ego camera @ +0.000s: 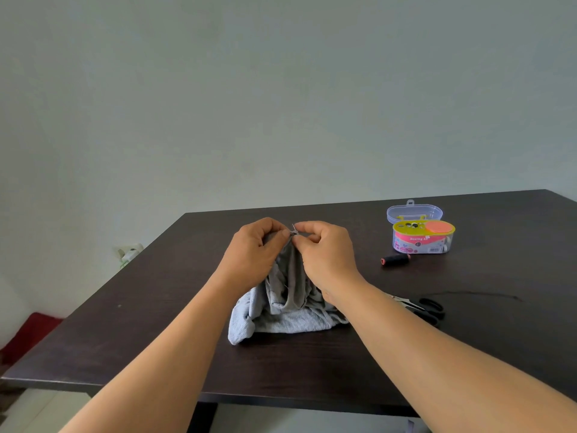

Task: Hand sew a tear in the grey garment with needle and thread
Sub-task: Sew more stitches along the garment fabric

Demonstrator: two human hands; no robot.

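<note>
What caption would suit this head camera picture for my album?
Two hands, left hand and right hand, pinch a grey garment above a dark table, sewing kit nearby.

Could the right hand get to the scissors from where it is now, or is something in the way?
Probably yes. The scissors lie on the table just outside the right forearm, with nothing between. But the right hand is busy, pinching at the raised grey garment with the left hand, so it must let go first.
</note>
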